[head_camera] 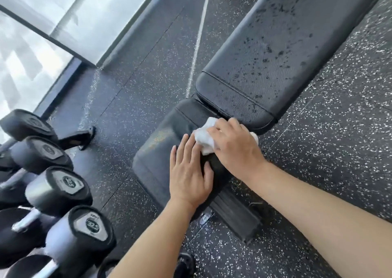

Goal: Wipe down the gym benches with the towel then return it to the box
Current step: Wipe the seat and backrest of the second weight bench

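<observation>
Presently the crumpled white cloth towel [205, 139] lies bunched on the black padded seat section of the gym bench [161, 150], close to the gap where the seat meets the long black padded backrest [271, 50]. The right hand [235, 148] covers most of it, palm down and fingers curled over the cloth; its grip is closed on the towel, pressing it onto the pad. The left hand [188, 171] rests flat on the seat just beside, fingers spread, its fingertips touching the towel's edge and holding nothing.

Assessment of progress: wiping is under way and appears to be at an early stage. The backrest carries many dark specks and smears across its surface, which suggests it has not yet been wiped. The seat shows a faint discoloured patch to the left of the hands; whether this part has been cleaned cannot be told.

Outstanding: the rest of this bench, any further benches, and the towel's return. No box and no second bench are in view.

Surroundings: speckled black rubber floor [331, 142]; a rack of black hexagonal dumbbells [63, 184] at left, well apart from the bench; a large window [34, 50] beyond.
</observation>
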`<state>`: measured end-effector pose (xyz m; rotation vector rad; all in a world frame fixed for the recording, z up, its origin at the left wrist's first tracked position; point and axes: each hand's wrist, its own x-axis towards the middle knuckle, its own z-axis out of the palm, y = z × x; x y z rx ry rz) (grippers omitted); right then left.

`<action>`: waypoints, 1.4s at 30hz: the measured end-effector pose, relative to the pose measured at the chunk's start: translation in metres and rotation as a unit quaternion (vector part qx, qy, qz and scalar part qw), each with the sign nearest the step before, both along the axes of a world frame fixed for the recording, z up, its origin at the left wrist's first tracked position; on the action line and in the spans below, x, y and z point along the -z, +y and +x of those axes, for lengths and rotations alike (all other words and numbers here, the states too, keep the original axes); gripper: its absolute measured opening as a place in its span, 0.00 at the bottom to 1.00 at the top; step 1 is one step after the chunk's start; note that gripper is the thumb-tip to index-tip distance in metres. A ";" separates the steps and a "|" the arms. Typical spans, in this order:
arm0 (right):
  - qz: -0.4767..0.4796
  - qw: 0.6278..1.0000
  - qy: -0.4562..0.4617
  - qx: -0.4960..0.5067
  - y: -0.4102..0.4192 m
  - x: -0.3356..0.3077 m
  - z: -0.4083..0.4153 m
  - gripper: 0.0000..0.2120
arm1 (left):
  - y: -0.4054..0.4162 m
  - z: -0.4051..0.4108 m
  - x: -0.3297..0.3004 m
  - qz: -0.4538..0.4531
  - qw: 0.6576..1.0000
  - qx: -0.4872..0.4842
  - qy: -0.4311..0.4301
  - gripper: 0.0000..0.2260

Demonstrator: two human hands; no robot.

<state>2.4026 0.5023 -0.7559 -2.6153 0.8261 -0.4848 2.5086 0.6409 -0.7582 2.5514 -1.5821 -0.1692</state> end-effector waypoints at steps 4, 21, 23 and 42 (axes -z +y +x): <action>0.036 0.999 0.027 -0.020 -0.023 0.001 0.086 0.11 | 0.001 0.003 0.007 -0.024 0.999 -0.023 0.011 0.33; 0.264 0.891 -0.278 0.244 0.041 0.048 -0.065 0.14 | -0.002 0.001 0.007 -0.025 0.999 0.004 -0.023 0.32; 0.295 0.859 -0.301 0.290 0.036 0.054 -0.054 0.12 | -0.001 0.001 0.009 -0.024 0.999 0.009 -0.022 0.32; 0.447 0.778 -0.349 0.270 0.197 0.054 -0.033 0.10 | 0.000 0.005 0.015 -0.030 0.998 0.022 -0.041 0.32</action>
